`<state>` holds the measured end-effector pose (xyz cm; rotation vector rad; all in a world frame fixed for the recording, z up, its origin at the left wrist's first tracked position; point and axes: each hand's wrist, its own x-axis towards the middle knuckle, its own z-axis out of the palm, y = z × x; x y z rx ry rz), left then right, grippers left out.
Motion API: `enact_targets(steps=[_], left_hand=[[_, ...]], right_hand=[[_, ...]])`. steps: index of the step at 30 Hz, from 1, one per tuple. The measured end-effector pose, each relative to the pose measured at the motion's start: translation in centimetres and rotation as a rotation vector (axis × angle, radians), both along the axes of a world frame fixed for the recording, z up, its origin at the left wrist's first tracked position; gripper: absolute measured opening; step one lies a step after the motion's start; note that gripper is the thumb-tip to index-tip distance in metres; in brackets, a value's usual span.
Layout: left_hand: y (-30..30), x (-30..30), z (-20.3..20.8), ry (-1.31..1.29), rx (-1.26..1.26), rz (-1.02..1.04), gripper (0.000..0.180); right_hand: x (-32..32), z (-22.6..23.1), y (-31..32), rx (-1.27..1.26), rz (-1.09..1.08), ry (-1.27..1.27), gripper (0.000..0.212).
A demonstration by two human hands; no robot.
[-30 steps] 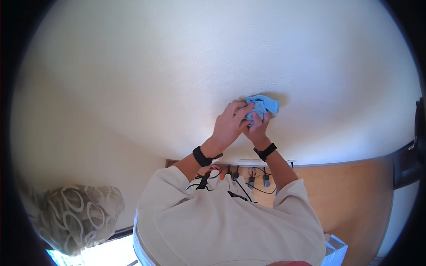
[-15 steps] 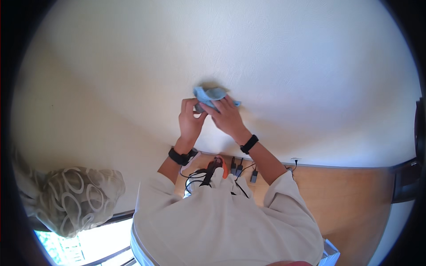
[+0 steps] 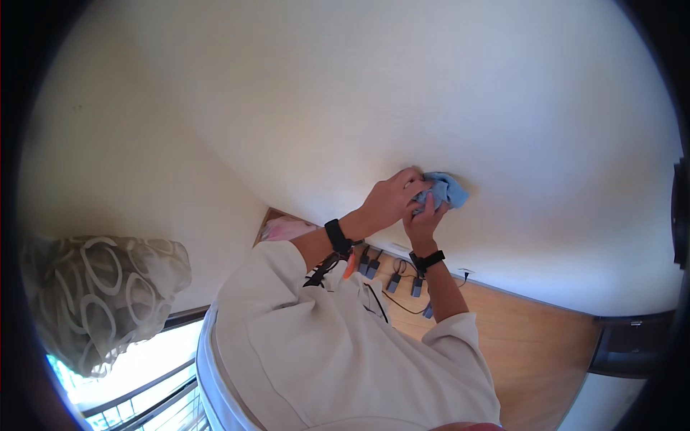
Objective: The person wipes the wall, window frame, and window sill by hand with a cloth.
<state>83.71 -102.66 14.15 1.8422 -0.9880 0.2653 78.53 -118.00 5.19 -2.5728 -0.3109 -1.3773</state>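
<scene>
A crumpled light-blue cloth is bunched in front of the pale wall. My right hand grips it from below, with its fingers bent round the lower folds. From the left my left hand reaches in, its curled fingers closed on the cloth's left edge. The hands are close together, and the fingertips are partly hidden in the folds. A black band sits on each wrist. Whether the cloth presses on the wall I cannot tell.
Black power adapters with cords lie on the wooden floor along the wall. A plug sits in a wall outlet. A patterned curtain hangs by the bright window at left. A dark cabinet stands at right.
Both hands and the cloth have moved right and slightly down in the view. My left hand now crosses in from the left, and the view has turned.
</scene>
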Motion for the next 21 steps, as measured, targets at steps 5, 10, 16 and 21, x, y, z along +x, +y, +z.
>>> enact_targets(steps=[5,10,16,21], left_hand=[[8.6,3.1,-1.0,0.089,0.109,0.057,0.049],[15.3,6.3,1.5,-0.002,-0.041,0.214,0.049],[20.7,9.0,7.8,-0.208,-0.325,0.313,0.053],[21.8,10.2,7.2,-0.211,-0.319,0.326,0.051]], right_hand=[[3.7,-0.9,7.5,0.012,0.098,0.094,0.050],[8.1,3.9,14.2,-0.105,0.157,0.093,0.061],[12.3,14.2,22.7,0.009,0.184,-0.087,0.059],[13.4,12.0,23.2,-0.024,0.145,-0.084,0.069]])
